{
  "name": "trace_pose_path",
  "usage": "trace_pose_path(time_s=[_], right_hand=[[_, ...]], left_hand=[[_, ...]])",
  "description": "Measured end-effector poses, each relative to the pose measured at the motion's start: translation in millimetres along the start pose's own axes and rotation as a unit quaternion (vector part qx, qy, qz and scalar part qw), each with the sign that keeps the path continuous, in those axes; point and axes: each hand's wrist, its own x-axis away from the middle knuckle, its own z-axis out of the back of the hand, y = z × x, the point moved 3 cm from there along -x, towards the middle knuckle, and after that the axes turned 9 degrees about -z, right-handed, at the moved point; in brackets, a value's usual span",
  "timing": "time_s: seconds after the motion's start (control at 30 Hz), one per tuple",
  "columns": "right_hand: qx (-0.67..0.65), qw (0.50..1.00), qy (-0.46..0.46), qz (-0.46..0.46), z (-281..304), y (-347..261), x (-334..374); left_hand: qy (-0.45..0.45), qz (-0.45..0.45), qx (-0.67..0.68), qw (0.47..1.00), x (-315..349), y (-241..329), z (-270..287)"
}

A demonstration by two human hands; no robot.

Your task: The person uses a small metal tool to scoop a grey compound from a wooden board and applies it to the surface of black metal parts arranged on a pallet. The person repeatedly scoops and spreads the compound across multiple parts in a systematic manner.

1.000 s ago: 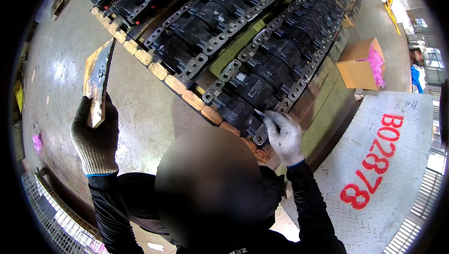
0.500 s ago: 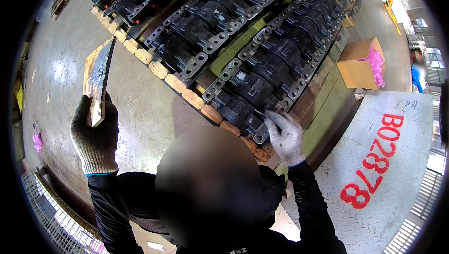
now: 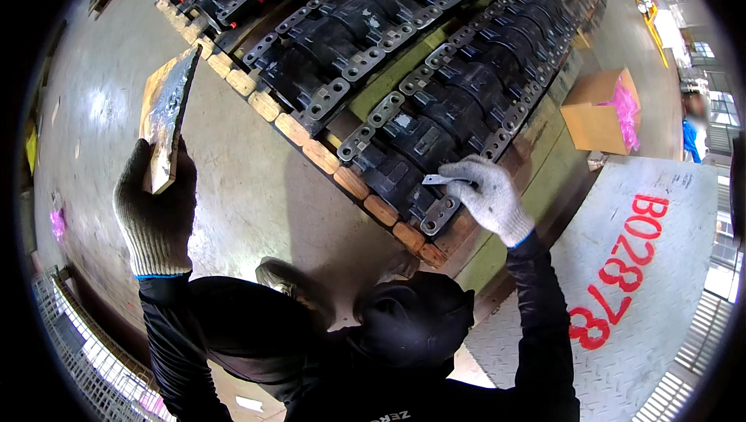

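Observation:
My left hand (image 3: pixel 158 216), in a white knitted glove, grips the lower end of a wooden board (image 3: pixel 159 103) held upright over the floor; a dark, shiny grey paste is smeared on its face. In my gloved right hand (image 3: pixel 497 198) is a small flat metal blade (image 3: pixel 434 179), pinched between thumb and fingers. Its tip points left, just above the near end of a row of black track links (image 3: pixel 427 142) with bare metal plates with holes. One such end plate (image 3: pixel 440 216) lies just below the blade.
More black rows (image 3: pixel 350 26) lie beyond on a wooden pallet (image 3: pixel 318 154). To the right stand a cardboard box (image 3: pixel 594 111) with pink plastic and a grey metal plate (image 3: pixel 660 266) with red markings. A wire cage (image 3: pixel 93 352) is at lower left. Another person (image 3: pixel 691 130) is at far right.
My right hand has risen off the end plate and turned, and the blade now shows more fully. My left hand and the board have shifted only slightly.

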Motion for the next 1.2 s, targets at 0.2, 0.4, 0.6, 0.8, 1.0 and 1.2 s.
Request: trace_pose_path(time_s=[0.2, 0.4, 0.6, 0.8, 1.0, 1.2], right_hand=[[0.104, 0.988, -0.099, 0.052, 15.0, -6.5, -28.6], [0.13, 0.974, -0.174, 0.061, 16.1, -10.1, -51.5], [0.169, 0.956, -0.213, 0.111, 14.5, -17.3, -66.4], [0.193, 0.946, -0.226, 0.131, 10.5, -17.1, -78.1], [0.212, 0.935, -0.248, 0.141, 5.3, -21.6, -87.6], [0.208, 0.93, -0.257, 0.162, -0.3, -28.2, -98.3]], left_hand=[[0.0, -0.015, -0.055, 0.998, 0.1, 9.3, 4.2], [-0.005, -0.014, -0.081, 0.997, 1.3, 8.8, 4.3], [-0.013, 0.028, 0.092, 0.995, 2.1, -21.2, 0.4], [-0.015, 0.017, 0.029, 0.999, -0.2, -14.9, 2.9], [-0.02, 0.012, -0.05, 0.998, 1.5, -11.3, 6.6], [-0.02, 0.001, -0.107, 0.994, 1.2, -7.6, 6.3]])
